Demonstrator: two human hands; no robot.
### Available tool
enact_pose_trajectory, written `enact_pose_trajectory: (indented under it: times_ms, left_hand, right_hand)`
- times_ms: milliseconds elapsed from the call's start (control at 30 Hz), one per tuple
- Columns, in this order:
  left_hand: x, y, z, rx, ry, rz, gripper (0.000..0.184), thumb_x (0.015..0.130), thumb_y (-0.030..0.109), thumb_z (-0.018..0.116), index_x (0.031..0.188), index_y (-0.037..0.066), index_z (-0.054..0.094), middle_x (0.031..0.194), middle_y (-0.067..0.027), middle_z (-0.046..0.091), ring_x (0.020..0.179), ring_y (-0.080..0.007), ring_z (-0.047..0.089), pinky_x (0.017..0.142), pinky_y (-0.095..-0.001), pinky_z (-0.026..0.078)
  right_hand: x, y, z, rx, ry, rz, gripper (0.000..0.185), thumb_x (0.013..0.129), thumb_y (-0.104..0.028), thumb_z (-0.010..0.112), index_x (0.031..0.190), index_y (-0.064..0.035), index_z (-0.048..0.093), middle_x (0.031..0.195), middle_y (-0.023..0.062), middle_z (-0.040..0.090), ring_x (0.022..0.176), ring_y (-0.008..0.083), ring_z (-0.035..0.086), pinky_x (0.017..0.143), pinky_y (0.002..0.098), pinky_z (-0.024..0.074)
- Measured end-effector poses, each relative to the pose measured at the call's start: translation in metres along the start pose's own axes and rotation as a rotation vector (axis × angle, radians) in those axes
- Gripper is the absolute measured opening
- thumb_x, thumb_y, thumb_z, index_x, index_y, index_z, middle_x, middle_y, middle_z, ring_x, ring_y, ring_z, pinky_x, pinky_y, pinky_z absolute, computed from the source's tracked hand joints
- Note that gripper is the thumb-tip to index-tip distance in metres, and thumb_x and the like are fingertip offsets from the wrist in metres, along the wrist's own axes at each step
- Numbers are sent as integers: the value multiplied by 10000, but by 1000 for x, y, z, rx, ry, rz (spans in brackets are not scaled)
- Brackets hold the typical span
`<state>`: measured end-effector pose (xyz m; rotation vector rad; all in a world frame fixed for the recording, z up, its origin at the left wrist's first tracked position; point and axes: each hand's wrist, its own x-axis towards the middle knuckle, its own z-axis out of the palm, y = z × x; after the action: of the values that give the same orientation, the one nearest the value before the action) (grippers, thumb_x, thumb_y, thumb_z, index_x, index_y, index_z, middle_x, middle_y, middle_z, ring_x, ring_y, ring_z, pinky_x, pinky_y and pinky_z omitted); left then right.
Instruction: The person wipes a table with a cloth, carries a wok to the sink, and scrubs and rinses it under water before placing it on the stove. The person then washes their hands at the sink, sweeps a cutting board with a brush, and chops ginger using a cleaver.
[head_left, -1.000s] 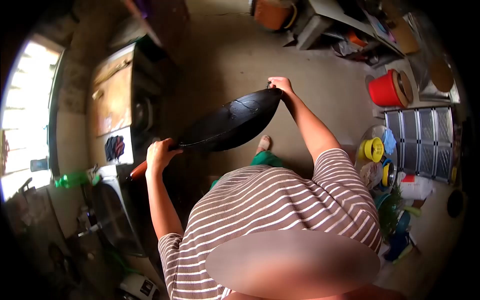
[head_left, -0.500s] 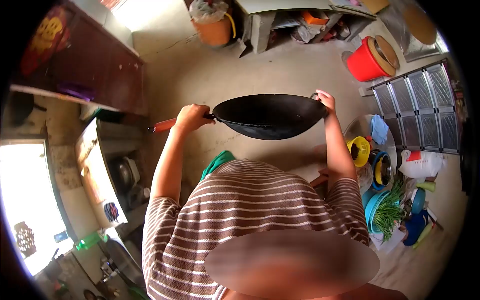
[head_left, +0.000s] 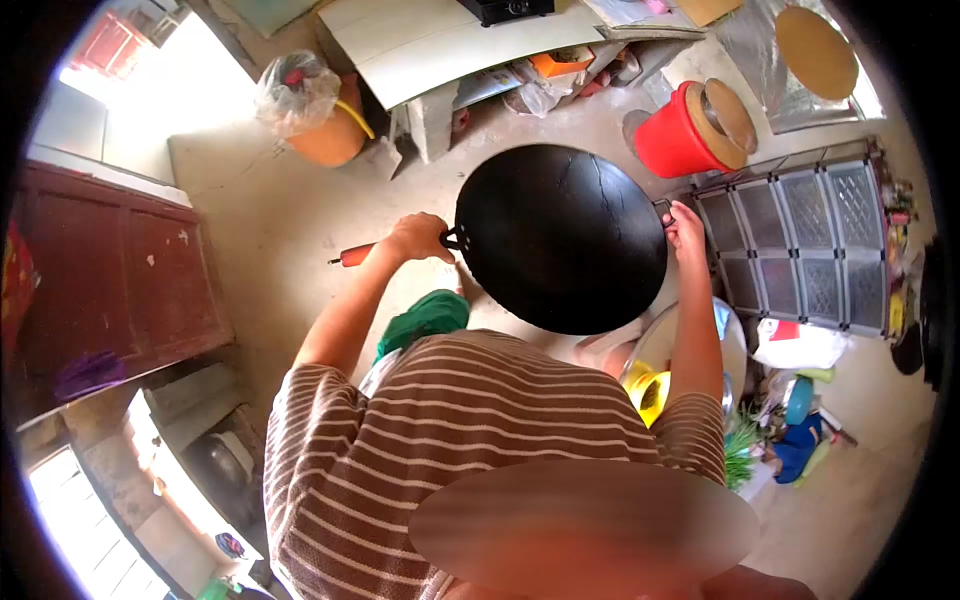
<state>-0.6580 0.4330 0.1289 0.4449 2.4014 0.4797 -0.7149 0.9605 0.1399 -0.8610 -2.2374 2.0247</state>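
Observation:
A large black wok (head_left: 562,240) is held out in front of my body, its dark inside facing up toward me. My left hand (head_left: 418,238) is wrapped round its long handle close to the rim, and the reddish-brown end of the handle (head_left: 356,255) sticks out past the wrist. On the opposite side, my right hand (head_left: 685,228) grips the small loop handle (head_left: 664,209). The wok touches no surface that I can see. Two thin wet-looking streaks run down the far part of its inside.
A white counter (head_left: 420,50) with a black stove (head_left: 505,8) stands ahead. Nearby are an orange bin (head_left: 330,140), a red bucket (head_left: 680,135) and a grey drawer rack (head_left: 800,240). A round table with a yellow basket (head_left: 652,395) lies below my right arm.
The wok has tipped so that more of its inside shows, both hands still on it. My view has shifted, bringing the counter, stove and drawer rack nearer.

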Motion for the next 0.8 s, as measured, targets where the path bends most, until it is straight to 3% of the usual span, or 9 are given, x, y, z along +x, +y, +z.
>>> enact_pose_trajectory:
  times_ms: [100,133,200,300,367,467,667,700,800]
  left_hand:
    - [40,-7,-55,-223,-22,74,401,674,380,733,805,14,633,646,-119,614,587,-231,608,566,-376,470]
    - [52,-12,-74,-217,-15,62,401,674,380,733,805,14,633,646,-119,614,587,-231,608,566,-376,470]
    - [71,-23,-102,-544,-46,134,357,706,319,744,760,0,593,572,-73,548,492,-161,523,486,-330,412]
    - [96,-30,-148,-551,25,93,342,734,296,745,715,9,561,538,-36,497,478,-134,469,466,-316,372]
    - [120,-36,-170,-613,97,62,382,739,333,749,694,14,543,520,-31,480,472,-135,468,459,-312,362]
    - [162,-42,-221,-610,187,-60,369,735,308,745,743,-17,569,568,-75,530,487,-147,514,481,-309,412]
    - [280,-63,-309,-753,422,-220,356,744,304,745,771,-12,584,586,-78,555,490,-148,523,488,-305,425]
    - [295,-61,-322,-760,451,-254,351,747,303,745,780,-10,588,591,-78,562,492,-147,527,490,-304,429]
    - [353,-63,-369,-857,558,-285,348,768,301,728,818,-3,565,611,-83,570,518,-147,543,503,-306,436]
  right_hand:
    - [61,-43,33,60,35,-21,217,855,-136,616,1070,-116,602,706,19,618,495,58,478,404,183,345]
    - [81,-60,49,35,71,-40,221,843,-141,626,1062,-122,606,706,11,616,495,55,475,415,177,345]
    - [122,-89,80,79,37,-63,222,839,-142,629,1058,-121,608,706,7,615,497,53,475,422,174,346]
    - [188,-141,127,104,-3,-97,211,832,-132,628,1042,-107,619,701,16,614,479,52,463,396,175,322]
    - [248,-172,165,90,-152,-169,202,824,-125,628,1023,-85,625,695,35,614,450,56,442,357,182,283]
    - [347,-225,239,47,-239,-231,215,816,-111,621,1024,-57,628,680,50,608,425,63,424,326,195,249]
    - [517,-346,405,-91,-401,-365,272,796,-90,629,1058,-15,640,669,6,591,509,72,427,450,215,279]
    - [538,-363,435,-95,-380,-418,309,810,-100,600,1106,-11,619,644,-9,561,456,53,354,428,202,243]
    - [635,-406,516,-87,-462,-402,346,799,-124,638,1126,-11,610,690,-7,570,535,68,428,478,209,307]
